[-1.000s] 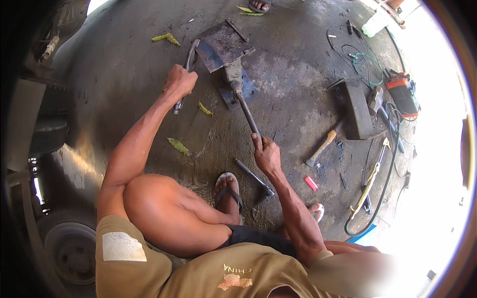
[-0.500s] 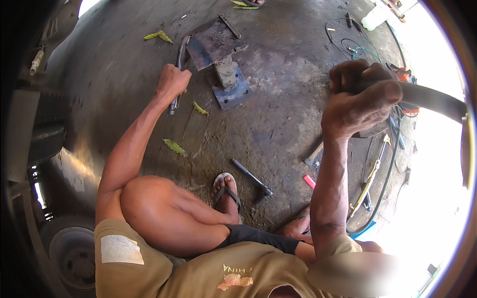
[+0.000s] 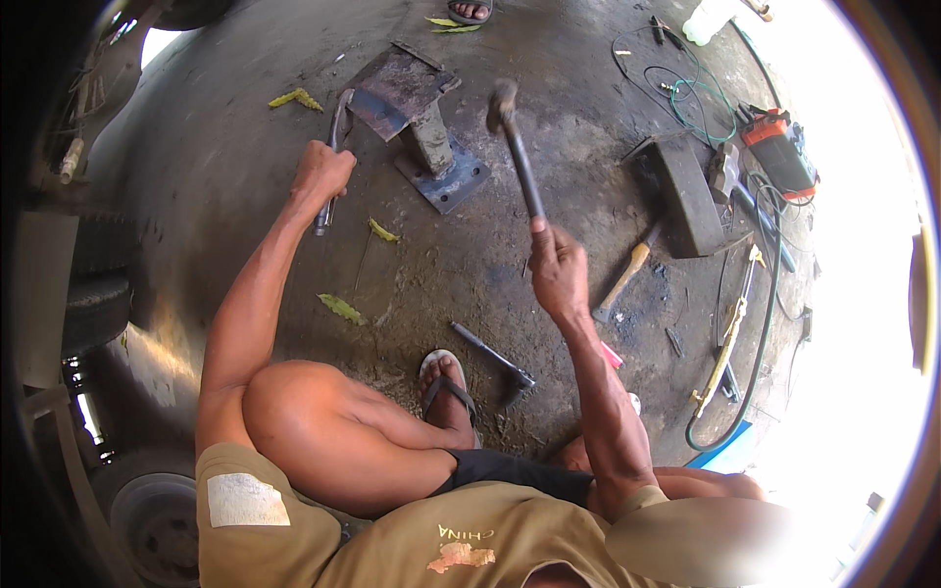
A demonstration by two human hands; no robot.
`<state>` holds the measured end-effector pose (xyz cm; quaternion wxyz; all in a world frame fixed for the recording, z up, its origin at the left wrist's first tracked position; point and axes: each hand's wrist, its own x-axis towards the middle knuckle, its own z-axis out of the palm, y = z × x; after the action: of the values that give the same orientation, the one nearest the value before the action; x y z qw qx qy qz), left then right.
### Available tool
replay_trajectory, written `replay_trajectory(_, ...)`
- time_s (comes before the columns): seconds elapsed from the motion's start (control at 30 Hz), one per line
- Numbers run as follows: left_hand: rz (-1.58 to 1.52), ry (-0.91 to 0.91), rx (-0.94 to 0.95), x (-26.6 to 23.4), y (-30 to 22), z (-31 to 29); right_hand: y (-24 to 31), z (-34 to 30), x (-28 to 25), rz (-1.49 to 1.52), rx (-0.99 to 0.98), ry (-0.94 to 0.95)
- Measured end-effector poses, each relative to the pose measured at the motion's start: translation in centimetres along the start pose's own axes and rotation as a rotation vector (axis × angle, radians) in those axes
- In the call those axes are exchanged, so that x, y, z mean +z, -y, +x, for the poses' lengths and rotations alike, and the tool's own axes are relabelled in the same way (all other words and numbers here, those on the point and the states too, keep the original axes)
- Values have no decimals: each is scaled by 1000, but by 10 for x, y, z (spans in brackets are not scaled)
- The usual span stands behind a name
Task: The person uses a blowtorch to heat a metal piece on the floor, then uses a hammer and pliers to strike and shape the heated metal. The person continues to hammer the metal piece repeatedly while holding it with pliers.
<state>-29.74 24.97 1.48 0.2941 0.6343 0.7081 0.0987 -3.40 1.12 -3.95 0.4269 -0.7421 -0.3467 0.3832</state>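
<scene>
My left hand (image 3: 323,174) is closed round a metal tool (image 3: 338,122) that looks like locking pliers. Its upper end meets the left edge of a rusty steel plate (image 3: 404,83). That plate tops a short square post (image 3: 428,145) on a drilled base plate (image 3: 453,188), the whole piece tilted on the floor. To the right, my right hand (image 3: 560,265) grips a hammer (image 3: 521,162) near the lower end of its handle. The hammer head is raised to the right of the steel piece, apart from it.
At right lie a wooden-handled tool (image 3: 627,279), a dark steel block (image 3: 678,191), a sledgehammer (image 3: 730,176), an orange-and-grey machine (image 3: 781,152) and a hose (image 3: 767,333). A ratchet wrench (image 3: 493,355) lies by my sandalled foot (image 3: 448,392). Another person's foot (image 3: 470,10) stands at the far edge.
My right hand has swung the hammer from the far right, high near the view, leftward and down toward the steel piece. My left hand keeps its hold on the tool.
</scene>
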Motion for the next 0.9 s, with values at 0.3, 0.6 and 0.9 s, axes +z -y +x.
replay_trajectory(0.3, 10, -20, -6, 1, 10, -8, 185, 74, -69, 510, -1038, -495)
replay_trajectory(0.6, 27, -30, 11, -4, 8, -3, -22, 53, 56, -216, 150, 233)
replay_trajectory(0.9, 3, 49, 96, -5, -7, 26, 71, 32, -49, 355, -234, -69)
